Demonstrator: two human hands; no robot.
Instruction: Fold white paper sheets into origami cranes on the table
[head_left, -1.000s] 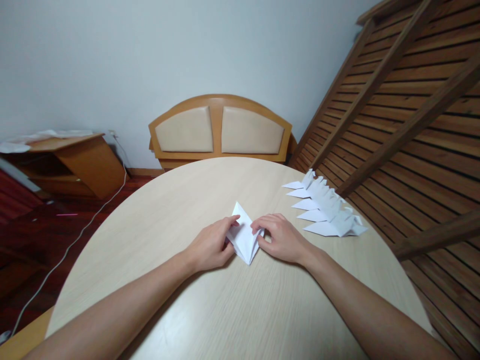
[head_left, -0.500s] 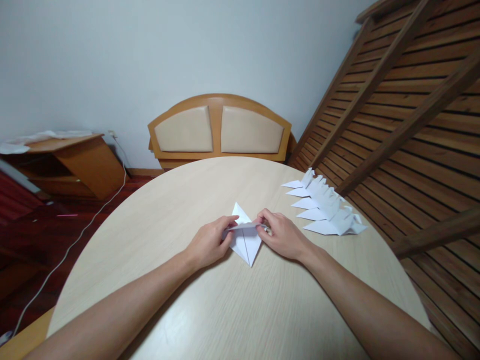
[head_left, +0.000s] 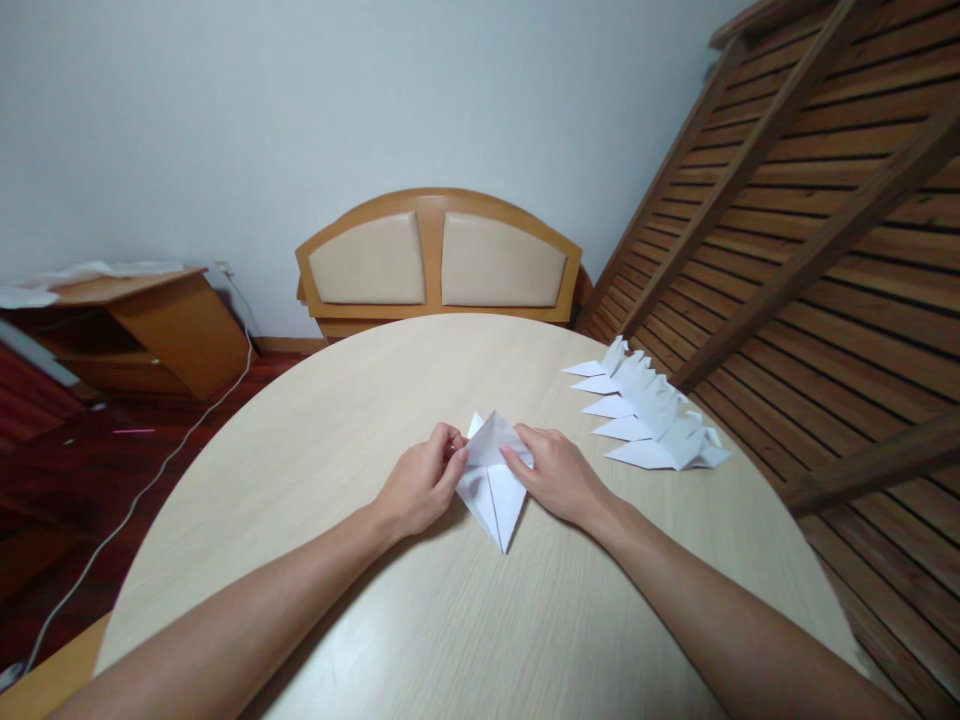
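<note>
White folded paper (head_left: 495,487) lies flat between both hands, long axis toward the person, sharp tip nearest them | left hand (head_left: 420,485) pinches its left edge | right hand (head_left: 551,475) presses its lifted top flap | pale wood-grain round tabletop (head_left: 450,620) | folded paper cranes (head_left: 649,410) beyond right hand | chair (head_left: 439,260), slatted wood frame (head_left: 810,220)

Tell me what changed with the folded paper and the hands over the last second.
Both hands, left hand and right hand, lifted a flap of the white folded paper piece and swung it up toward its far tip. The row of finished white paper figures and round light wooden table stayed put.
</note>
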